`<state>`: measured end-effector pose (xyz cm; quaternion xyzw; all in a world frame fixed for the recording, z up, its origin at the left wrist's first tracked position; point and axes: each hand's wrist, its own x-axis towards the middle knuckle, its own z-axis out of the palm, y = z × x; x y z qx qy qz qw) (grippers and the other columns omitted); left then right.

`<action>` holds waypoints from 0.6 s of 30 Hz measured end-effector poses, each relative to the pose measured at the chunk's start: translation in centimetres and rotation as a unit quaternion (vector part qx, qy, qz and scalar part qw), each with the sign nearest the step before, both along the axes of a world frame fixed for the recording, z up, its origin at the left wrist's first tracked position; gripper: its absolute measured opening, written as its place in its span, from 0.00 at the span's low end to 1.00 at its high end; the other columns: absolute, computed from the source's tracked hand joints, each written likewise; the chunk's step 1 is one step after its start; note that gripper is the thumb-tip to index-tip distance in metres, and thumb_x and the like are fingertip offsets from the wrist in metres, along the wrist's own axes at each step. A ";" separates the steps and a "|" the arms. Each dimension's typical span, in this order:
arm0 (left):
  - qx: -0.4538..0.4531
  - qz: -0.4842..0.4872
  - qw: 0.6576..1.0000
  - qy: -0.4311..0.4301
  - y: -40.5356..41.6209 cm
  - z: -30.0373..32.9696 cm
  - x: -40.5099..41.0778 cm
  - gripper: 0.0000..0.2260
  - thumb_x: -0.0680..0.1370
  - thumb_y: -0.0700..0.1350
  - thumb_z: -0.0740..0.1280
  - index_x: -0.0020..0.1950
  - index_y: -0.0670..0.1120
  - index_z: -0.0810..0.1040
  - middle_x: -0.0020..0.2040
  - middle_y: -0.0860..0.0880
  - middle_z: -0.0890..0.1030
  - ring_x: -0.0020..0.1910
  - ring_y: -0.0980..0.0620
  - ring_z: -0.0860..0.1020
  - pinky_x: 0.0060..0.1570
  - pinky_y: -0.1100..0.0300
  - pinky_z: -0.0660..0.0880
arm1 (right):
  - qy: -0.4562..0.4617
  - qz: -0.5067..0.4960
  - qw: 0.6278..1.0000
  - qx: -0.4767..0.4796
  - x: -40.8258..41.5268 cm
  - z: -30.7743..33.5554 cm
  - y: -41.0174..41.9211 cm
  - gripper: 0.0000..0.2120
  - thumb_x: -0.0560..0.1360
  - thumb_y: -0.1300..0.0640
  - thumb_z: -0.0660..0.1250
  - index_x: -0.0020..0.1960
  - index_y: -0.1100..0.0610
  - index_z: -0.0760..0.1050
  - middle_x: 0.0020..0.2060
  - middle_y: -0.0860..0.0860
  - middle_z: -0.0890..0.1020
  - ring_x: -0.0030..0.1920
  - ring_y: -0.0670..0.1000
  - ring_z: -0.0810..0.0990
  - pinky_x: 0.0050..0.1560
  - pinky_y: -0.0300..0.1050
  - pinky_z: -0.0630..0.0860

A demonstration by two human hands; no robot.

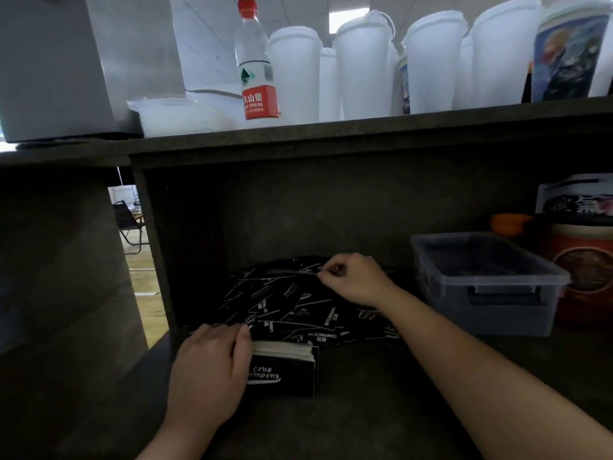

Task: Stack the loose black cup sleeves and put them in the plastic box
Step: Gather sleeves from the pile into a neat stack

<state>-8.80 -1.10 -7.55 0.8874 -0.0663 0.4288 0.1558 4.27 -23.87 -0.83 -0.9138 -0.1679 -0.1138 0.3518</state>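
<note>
Left hand (212, 366) gripped a neat stack (282, 366) of flat black card sleeves; right hand (351, 277) pinched one sleeve (298, 273) from the loose pile (298, 310) behind the stack. Both lay on a dark matte shelf (365, 410). Right of the pile stood the clear plastic box (487, 283). White cups (361, 68) lined the ledge above.

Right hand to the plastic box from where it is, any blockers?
Probably yes. The plastic box sits open-topped just right of the right hand, nothing between them. That hand is pinching a loose sleeve, so it arrives loaded.
</note>
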 end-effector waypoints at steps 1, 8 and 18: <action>-0.007 -0.001 1.000 0.004 0.0 0.0 0.0 0.18 0.79 0.53 0.51 0.35 0.53 0.73 0.30 0.58 0.72 0.33 0.59 0.71 0.32 0.60 0.66 | 0.034 0.000 0.998 0.050 -1.0 0.3 -0.8 0.11 0.77 0.43 0.64 0.54 0.47 0.79 0.48 0.46 0.81 0.50 0.47 0.78 0.48 0.40 0.74; -0.061 -0.029 0.998 0.020 -0.3 0.2 -0.5 0.22 0.80 0.59 0.50 0.69 0.55 0.72 0.64 0.53 0.77 0.63 0.52 0.74 0.55 0.56 0.72 | 0.388 0.175 0.895 0.131 -5.6 -0.9 -3.2 0.12 0.80 0.46 0.60 0.61 0.48 0.72 0.53 0.56 0.82 0.39 0.48 0.79 0.32 0.35 0.71; -0.002 -0.002 1.000 -0.016 -0.6 0.4 -0.8 0.22 0.80 0.56 0.50 0.27 0.55 0.66 0.24 0.57 0.69 0.25 0.60 0.69 0.27 0.63 0.63 | 0.196 0.203 0.956 -0.078 -7.8 -0.8 -0.7 0.11 0.74 0.41 0.68 0.47 0.47 0.82 0.44 0.44 0.84 0.40 0.43 0.80 0.37 0.37 0.73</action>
